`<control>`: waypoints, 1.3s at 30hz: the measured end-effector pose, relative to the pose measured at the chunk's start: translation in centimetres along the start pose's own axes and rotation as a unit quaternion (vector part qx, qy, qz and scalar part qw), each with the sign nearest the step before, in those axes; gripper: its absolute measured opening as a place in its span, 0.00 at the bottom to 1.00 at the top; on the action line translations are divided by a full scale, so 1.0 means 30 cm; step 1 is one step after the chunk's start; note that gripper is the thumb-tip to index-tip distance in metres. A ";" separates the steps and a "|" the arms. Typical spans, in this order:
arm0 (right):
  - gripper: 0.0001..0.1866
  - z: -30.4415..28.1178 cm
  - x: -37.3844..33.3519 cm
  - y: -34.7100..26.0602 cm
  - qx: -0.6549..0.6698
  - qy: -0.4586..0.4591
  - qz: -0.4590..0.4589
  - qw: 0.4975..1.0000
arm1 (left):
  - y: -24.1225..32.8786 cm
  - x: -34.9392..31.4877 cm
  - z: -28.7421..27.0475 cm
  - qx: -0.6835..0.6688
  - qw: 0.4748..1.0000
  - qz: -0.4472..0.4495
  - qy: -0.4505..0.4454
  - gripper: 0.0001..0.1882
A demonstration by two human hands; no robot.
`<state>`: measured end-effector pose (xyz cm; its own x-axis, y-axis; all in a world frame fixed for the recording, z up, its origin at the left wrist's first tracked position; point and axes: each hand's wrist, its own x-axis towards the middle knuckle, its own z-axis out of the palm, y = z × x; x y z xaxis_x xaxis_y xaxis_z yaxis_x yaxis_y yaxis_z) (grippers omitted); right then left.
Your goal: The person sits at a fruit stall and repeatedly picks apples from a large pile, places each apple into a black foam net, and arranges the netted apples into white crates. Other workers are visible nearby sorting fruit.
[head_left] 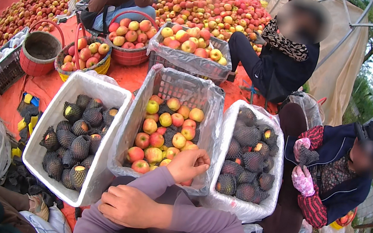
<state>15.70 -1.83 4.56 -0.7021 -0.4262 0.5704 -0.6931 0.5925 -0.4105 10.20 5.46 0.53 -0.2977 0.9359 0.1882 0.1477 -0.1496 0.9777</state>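
My left hand (188, 164) hovers over the near right part of a crate (127, 148) lined with clear plastic. Its fingers are loosely curled together, and no fruit shows in them. Red and yellow apples (157, 140) lie loose in that crate, with a few dark foam nets among them. Crossing over to the left, my right hand (130, 206) has its fingers closed around the purple sleeve (154, 185) of my left forearm. White foam boxes flank the crate: the left box (35, 152) and the right box (272, 194) both hold apples in dark foam nets.
Beyond stands another lined crate (158, 51) of apples, beside a red basket (130, 52) of apples and an empty red basket (38, 65). A large apple heap (212, 1) fills the back. At right, a seated person in pink gloves (304, 181) holds a dark net.
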 end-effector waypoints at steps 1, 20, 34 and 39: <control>0.06 -0.005 0.003 -0.003 -0.006 -0.001 -0.001 1.000 | -0.001 0.000 0.000 0.003 1.000 0.002 -0.001 0.06; 0.06 0.010 -0.012 0.012 -0.008 0.013 -0.013 1.000 | 0.037 0.009 -0.013 0.015 1.000 -0.010 -0.011 0.05; 0.07 -0.018 -0.013 0.012 -0.029 -0.001 -0.027 0.999 | 0.040 0.012 -0.009 0.023 0.999 0.004 -0.032 0.06; 0.07 -0.011 -0.014 0.010 -0.036 -0.004 -0.023 0.999 | 0.042 0.007 -0.014 0.028 0.999 0.007 -0.025 0.06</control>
<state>15.84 -1.24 4.42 -0.6712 -0.4595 0.5817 -0.7117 0.6191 -0.3321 9.91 5.34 1.85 -0.2484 0.9486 0.1962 0.2041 -0.1467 0.9679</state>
